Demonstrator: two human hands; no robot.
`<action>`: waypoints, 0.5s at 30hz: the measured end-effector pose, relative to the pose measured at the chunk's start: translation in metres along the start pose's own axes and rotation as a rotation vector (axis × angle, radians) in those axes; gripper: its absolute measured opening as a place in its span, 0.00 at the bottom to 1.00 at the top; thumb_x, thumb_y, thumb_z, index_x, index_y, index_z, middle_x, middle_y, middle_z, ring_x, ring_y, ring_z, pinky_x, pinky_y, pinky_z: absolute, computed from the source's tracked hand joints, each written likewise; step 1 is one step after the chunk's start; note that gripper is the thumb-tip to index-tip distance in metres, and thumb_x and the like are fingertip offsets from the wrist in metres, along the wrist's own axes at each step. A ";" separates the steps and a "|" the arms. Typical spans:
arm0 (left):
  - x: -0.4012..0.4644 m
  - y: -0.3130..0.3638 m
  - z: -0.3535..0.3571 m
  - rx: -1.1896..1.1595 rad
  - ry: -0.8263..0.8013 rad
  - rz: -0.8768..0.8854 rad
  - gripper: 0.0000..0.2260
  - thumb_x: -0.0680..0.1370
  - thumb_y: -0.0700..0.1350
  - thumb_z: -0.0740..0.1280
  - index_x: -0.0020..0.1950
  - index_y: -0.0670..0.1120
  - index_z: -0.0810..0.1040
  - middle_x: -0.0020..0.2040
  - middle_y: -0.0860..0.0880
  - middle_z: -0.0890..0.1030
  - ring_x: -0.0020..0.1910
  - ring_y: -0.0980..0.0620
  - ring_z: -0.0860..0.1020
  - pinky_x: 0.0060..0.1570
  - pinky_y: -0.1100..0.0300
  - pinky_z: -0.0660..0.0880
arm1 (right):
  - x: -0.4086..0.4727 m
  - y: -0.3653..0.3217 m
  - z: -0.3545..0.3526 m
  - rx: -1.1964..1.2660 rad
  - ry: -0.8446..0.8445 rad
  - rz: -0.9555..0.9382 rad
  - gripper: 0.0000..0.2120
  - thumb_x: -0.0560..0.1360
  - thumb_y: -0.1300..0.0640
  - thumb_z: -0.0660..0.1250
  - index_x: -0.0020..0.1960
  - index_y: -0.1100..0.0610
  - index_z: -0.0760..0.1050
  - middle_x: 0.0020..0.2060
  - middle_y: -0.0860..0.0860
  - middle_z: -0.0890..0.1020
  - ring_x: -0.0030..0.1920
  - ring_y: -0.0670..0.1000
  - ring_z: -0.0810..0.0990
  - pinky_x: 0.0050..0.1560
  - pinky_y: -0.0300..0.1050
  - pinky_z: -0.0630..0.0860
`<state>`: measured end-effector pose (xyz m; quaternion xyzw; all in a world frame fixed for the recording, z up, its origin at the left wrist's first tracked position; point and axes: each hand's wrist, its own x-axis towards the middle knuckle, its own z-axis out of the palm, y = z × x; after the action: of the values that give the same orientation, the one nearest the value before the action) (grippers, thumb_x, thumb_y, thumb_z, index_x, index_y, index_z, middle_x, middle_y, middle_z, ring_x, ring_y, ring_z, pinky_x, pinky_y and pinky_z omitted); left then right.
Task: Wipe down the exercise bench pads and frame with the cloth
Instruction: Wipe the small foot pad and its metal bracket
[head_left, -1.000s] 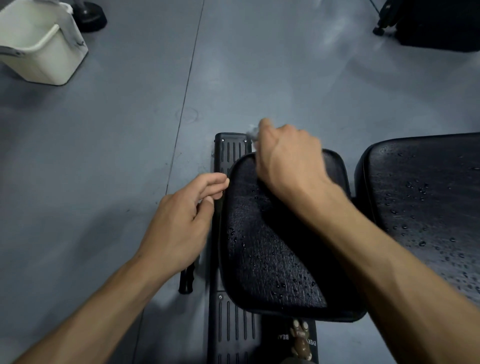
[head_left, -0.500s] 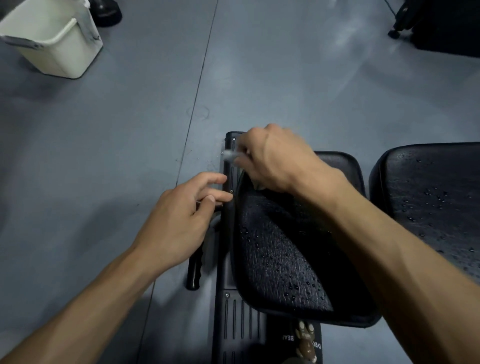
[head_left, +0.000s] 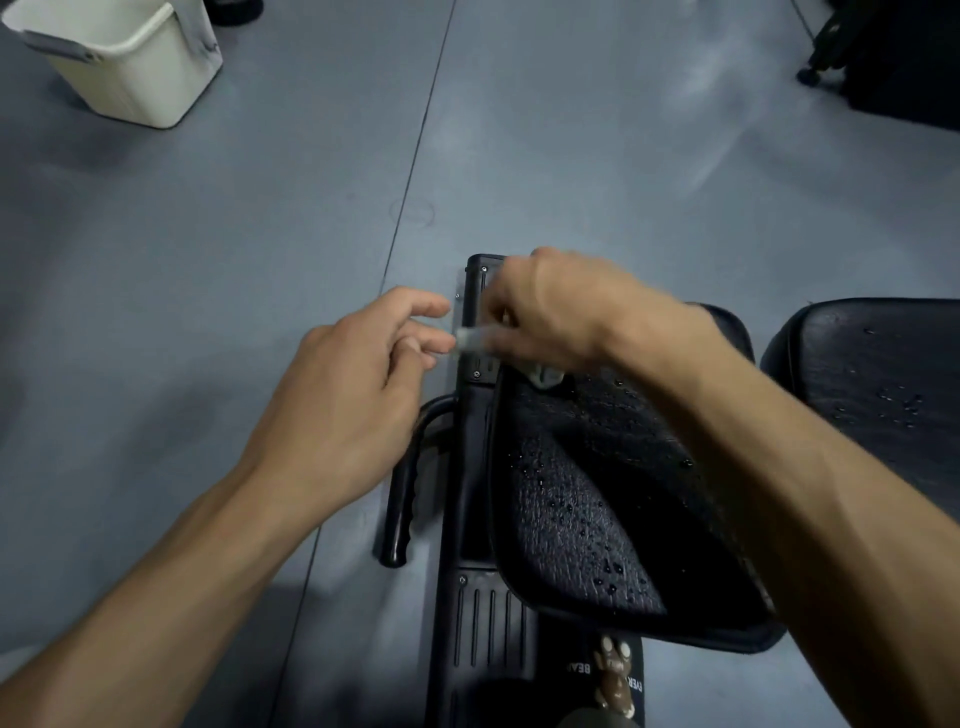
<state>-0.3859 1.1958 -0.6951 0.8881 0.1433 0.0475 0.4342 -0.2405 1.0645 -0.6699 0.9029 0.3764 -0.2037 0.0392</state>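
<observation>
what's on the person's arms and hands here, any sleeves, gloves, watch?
Nothing worn that shows. Both forearms are bare as far as the frame edge, no sleeve in view. Left hand and right hand have no gloves, rings or watch; the fingers are bare.
</observation>
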 end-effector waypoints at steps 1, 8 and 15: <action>0.000 0.001 -0.002 0.013 -0.009 -0.006 0.16 0.83 0.39 0.58 0.64 0.55 0.77 0.52 0.61 0.84 0.51 0.69 0.80 0.49 0.78 0.70 | 0.007 0.006 -0.004 -0.015 0.047 0.039 0.16 0.79 0.37 0.65 0.51 0.50 0.75 0.47 0.56 0.76 0.51 0.60 0.78 0.46 0.46 0.66; 0.000 -0.004 -0.012 0.160 -0.171 -0.093 0.20 0.82 0.39 0.56 0.66 0.59 0.74 0.57 0.62 0.81 0.57 0.55 0.80 0.59 0.50 0.78 | 0.009 -0.018 -0.003 -0.087 -0.165 -0.012 0.12 0.79 0.41 0.67 0.48 0.49 0.71 0.45 0.54 0.75 0.45 0.57 0.74 0.47 0.46 0.73; 0.013 0.000 -0.020 0.107 -0.230 -0.120 0.20 0.81 0.37 0.56 0.68 0.52 0.76 0.59 0.55 0.82 0.56 0.51 0.80 0.59 0.56 0.76 | 0.023 -0.016 -0.030 -0.191 -0.157 0.102 0.14 0.76 0.39 0.70 0.50 0.50 0.79 0.47 0.55 0.80 0.47 0.59 0.80 0.45 0.46 0.73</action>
<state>-0.3779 1.2143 -0.6831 0.8993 0.1477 -0.0881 0.4020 -0.2271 1.0980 -0.6506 0.8944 0.3435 -0.2346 0.1645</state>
